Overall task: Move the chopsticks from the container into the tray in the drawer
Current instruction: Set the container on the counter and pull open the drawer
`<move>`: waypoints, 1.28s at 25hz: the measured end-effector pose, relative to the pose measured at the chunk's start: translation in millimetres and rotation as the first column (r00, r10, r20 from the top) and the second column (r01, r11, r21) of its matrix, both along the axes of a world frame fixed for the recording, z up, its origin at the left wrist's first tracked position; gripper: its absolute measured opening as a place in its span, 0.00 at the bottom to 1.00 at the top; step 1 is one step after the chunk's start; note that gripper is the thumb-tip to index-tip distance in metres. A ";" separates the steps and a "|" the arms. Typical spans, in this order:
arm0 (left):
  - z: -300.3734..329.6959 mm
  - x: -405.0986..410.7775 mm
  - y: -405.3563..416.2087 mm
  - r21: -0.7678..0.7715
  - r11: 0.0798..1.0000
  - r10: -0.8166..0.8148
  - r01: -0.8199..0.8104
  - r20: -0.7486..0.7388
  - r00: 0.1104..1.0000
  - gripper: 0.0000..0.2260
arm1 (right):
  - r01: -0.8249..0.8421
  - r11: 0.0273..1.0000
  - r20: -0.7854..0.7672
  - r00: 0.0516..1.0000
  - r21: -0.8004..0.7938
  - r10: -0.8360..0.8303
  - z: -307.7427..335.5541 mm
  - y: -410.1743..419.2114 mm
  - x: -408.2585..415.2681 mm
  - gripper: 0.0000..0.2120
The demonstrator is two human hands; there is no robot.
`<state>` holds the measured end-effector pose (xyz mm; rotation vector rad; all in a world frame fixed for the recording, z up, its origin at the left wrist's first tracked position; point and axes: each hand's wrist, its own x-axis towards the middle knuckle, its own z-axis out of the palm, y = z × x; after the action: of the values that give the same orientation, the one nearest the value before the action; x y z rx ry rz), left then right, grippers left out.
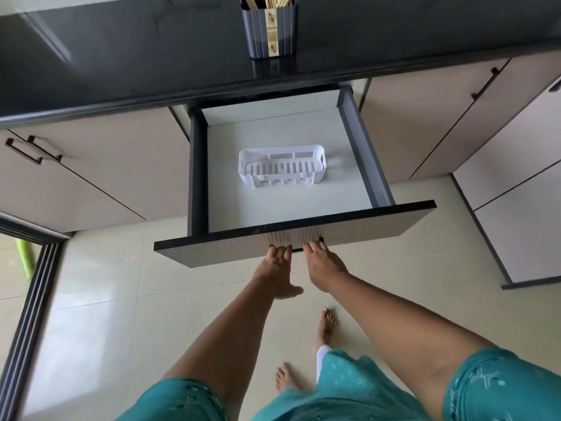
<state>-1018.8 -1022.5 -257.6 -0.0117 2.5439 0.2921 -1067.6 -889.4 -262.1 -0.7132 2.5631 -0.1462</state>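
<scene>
Black and glossy, the desk (121, 56) carries the container (271, 28) at its far side, directly above the open drawer (291, 202). We note the chopsticks (273, 0) standing upright in it, their tops cut off by the frame edge. None has been moved; the tray (282, 167) holds nothing.

Both hands are at the drawer front. Our left hand (277, 273) reaches under the front panel with fingers curled around the handle (296, 250), thumb held clear. Our right hand (323, 265) is beside it on the same handle, fingers hooked over the bar. Neither grip pinches a task item; both are closed on the handle only. Exact finger contact under the panel is partly hidden, so we judge it as a pulling hold and cannot confirm it.

We judge this placement to serve an even pull: two hands on one bar keep the drawer square on its runners.

The white slotted tray sits near the middle of the drawer floor, apart from all four walls, long side across. The desk edge overhangs the rear of the drawer. The tray lies forward of that overhang, so access from above appears open. The container is near the desk edge, with bare surface on either side for a lift.
</scene>
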 end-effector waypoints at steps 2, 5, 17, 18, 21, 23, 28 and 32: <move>6.5 -5.2 0.1 -0.007 1.000 0.023 -0.023 0.009 1.000 0.47 | 0.041 0.999 0.049 0.998 0.018 -0.042 10.0 -4.0 -0.7 0.21; 16.4 -2.7 3.5 -0.016 1.000 -0.001 0.003 0.091 0.996 0.45 | 0.066 0.997 0.131 0.989 0.042 -0.071 24.2 -0.6 0.1 0.26; 111.6 -83.3 -34.8 0.411 0.872 0.444 -0.265 -0.440 0.781 0.16 | 0.300 0.845 -0.061 0.930 -0.443 -0.362 117.5 -46.1 -81.8 0.09; 109.6 -94.9 -39.7 0.408 0.867 0.460 -0.286 -0.439 0.771 0.17 | 0.312 0.837 -0.042 0.929 -0.449 -0.369 118.0 -48.9 -95.2 0.11; 90.7 -131.9 -60.7 0.378 0.854 0.500 -0.357 -0.412 0.761 0.17 | 0.300 0.878 -0.016 0.944 -0.373 -0.330 105.5 -46.8 -150.8 0.14; 70.9 -154.6 -81.3 0.359 0.822 0.561 -0.443 -0.373 0.739 0.16 | 0.291 0.926 -0.013 0.953 -0.241 -0.303 87.3 -41.1 -190.1 0.17; 28.9 -178.8 -124.7 0.293 0.612 0.791 -0.734 -0.246 0.561 0.21 | 0.577 0.814 0.213 0.805 -0.061 -0.555 53.4 -36.8 -252.3 0.26; 5.3 -201.0 -146.8 0.244 0.547 0.835 -0.801 -0.078 0.545 0.27 | 0.662 0.748 0.314 0.700 0.055 -0.642 33.3 -42.5 -278.3 0.21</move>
<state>-1219.8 -1169.3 -252.3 -1.2132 2.4873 0.9258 -1345.9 -931.9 -228.8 0.2397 2.3809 -0.5285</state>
